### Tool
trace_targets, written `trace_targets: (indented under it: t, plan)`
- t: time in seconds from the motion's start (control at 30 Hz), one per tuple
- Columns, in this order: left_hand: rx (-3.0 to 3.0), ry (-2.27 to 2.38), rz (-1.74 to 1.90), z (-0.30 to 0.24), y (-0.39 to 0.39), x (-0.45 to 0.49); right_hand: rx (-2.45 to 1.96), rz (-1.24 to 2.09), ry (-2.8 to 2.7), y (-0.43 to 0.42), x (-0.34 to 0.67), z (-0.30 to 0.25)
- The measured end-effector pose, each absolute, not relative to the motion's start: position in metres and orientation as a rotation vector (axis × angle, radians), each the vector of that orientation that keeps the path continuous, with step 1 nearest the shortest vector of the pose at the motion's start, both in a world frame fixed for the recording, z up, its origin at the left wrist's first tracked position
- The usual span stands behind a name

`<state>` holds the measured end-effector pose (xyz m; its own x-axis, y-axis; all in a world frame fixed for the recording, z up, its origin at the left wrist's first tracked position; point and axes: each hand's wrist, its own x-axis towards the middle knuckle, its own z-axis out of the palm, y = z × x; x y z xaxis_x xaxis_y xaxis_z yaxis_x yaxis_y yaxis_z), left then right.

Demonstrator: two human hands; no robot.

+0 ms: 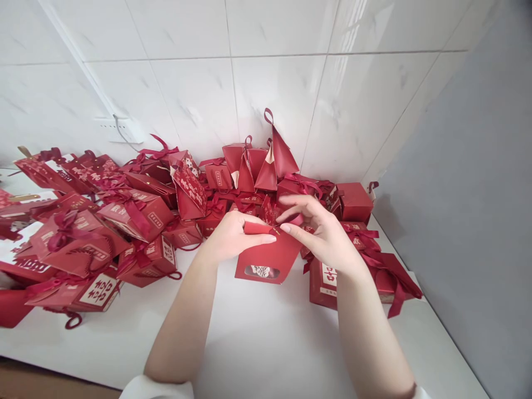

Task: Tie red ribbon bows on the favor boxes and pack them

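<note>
On our left, ribboned gift boxes (120, 216) crowd the white surface (257, 332). Next, our left hand (228, 235) has its grip closed on the top edge of a red window gift box (254, 253), thumb in front. This box is at centre, between our hands; we cannot tell whether its base touches the surface. We judge it light, its folded card stiff yet easily creased, and smooth; the top fold seems the best hold, clear of the rounded window (262, 271). Our right hand (322, 233) curls loosely around a ribbon (297, 219); we cannot tell whether its grip pinches it.
</note>
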<state>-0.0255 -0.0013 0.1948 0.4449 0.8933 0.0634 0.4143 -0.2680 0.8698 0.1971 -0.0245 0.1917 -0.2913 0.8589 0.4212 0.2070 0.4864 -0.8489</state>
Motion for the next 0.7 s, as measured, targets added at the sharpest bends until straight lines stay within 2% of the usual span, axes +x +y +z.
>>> trace_targets:
  t: [0.3,0.7]
  plan:
    - [2.055,1.224,0.315,0.188,0.015,-0.037,-1.091,0.989,-2.177,-0.011,0.217,0.182]
    - [1.956,1.314,0.182,0.193,0.014,-0.042,-1.268,0.719,-2.247,-0.021,0.208,0.183]
